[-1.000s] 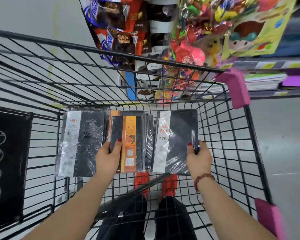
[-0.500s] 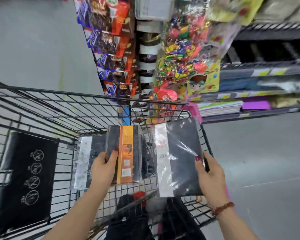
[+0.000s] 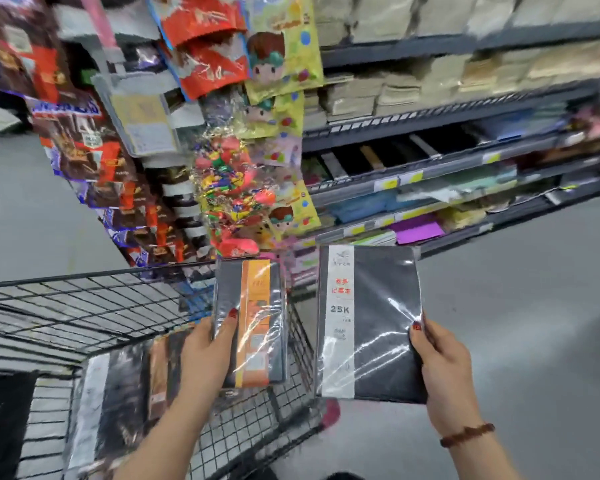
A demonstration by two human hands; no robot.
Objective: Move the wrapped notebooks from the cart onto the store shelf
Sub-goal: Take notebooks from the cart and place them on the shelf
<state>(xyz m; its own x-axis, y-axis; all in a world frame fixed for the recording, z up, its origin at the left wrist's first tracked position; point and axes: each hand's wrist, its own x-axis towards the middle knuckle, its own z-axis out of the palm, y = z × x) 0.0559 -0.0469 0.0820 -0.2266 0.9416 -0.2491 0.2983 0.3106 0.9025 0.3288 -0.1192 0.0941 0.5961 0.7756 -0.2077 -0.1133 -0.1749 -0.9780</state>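
Stocked store shelf (image 3: pixel 447 110) tiers face the cart (image 3: pixel 84 296); left hand (image 3: pixel 205 358) grips the orange-banded notebook (image 3: pixel 253 323), right hand (image 3: pixel 444 368) pinches the 25K notebook (image 3: pixel 368 320) edge, both lifted above the cart; slick film may slip from either hold.

**Head camera, looking down**

One wide-angle view from the person's head faces forward and down, close above the left hand (image 3: pixel 205 362) and right hand (image 3: pixel 444 372), at the right edge of the cart (image 3: pixel 84 306); the store shelf (image 3: pixel 430 114) slants across the upper right.
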